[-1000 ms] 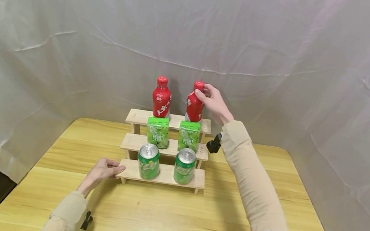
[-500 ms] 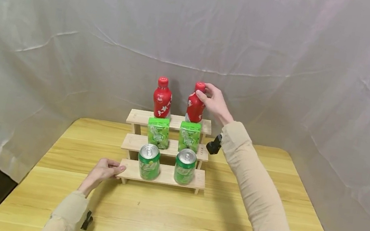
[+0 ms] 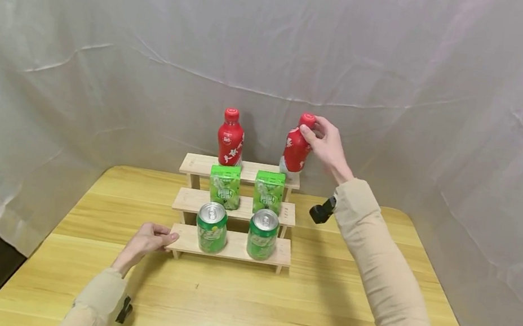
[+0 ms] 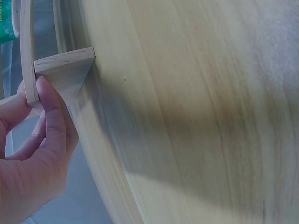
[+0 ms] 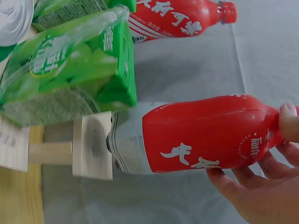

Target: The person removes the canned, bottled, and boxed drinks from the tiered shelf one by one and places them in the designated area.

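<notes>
1 red bottle gripped by right hand; left hand pinching rack.

A red bottle with a red cap and white markings is gripped near its neck by the right hand. It is tilted, its clear base just at the right end of the top step of the wooden stand, whose lowest step's left end is pinched by the left hand.
</notes>
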`<state>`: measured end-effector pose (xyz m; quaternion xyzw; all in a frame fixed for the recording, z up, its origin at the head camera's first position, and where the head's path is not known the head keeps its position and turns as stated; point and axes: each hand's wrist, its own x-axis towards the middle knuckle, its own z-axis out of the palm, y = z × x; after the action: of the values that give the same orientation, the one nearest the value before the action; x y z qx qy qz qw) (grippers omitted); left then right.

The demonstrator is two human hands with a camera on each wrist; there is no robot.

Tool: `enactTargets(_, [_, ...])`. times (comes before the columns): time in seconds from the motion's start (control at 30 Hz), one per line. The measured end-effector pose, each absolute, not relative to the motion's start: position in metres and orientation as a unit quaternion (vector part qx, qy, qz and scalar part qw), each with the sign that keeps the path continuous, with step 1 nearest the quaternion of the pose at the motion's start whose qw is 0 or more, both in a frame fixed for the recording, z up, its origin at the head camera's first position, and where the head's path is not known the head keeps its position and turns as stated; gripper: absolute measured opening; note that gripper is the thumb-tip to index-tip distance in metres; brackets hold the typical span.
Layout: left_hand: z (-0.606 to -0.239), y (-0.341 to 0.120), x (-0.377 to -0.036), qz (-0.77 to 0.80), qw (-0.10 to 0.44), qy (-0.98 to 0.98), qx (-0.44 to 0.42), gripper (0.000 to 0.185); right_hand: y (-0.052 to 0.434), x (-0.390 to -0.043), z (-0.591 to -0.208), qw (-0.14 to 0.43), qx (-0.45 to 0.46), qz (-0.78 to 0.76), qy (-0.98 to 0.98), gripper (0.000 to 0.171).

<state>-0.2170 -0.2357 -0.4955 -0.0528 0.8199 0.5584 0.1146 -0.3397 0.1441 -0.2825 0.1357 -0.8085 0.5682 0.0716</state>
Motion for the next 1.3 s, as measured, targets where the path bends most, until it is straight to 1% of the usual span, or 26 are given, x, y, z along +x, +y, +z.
enactTargets(0.3, [-0.498, -0.234, -0.217, 0.562, 0.116, 0.816, -0.063, 0.043, 0.183, -0.331, -0.288, 0.08, 0.105, 0.558, -0.819, 0.05])
enactTargets(0.53, [-0.497, -0.233, -0.217, 0.562, 0.117, 0.817, -0.061, 0.045, 0.22, -0.324, -0.305, 0.085, 0.09, 0.545, -0.829, 0.052])
enactTargets(0.77, [-0.496, -0.233, -0.217, 0.568, 0.119, 0.813, -0.053, 0.043, 0.253, -0.32, -0.331, 0.088, 0.058, 0.543, -0.833, 0.055])
enactTargets(1.07, [-0.497, -0.231, -0.216, 0.563, 0.114, 0.817, -0.052, 0.043, 0.283, -0.317, -0.373, 0.075, -0.011, 0.548, -0.833, 0.058])
enactTargets(1.3, [-0.497, -0.231, -0.215, 0.567, 0.11, 0.815, -0.049, 0.041, 0.297, -0.313, -0.408, 0.091, -0.033, 0.548, -0.831, 0.059])
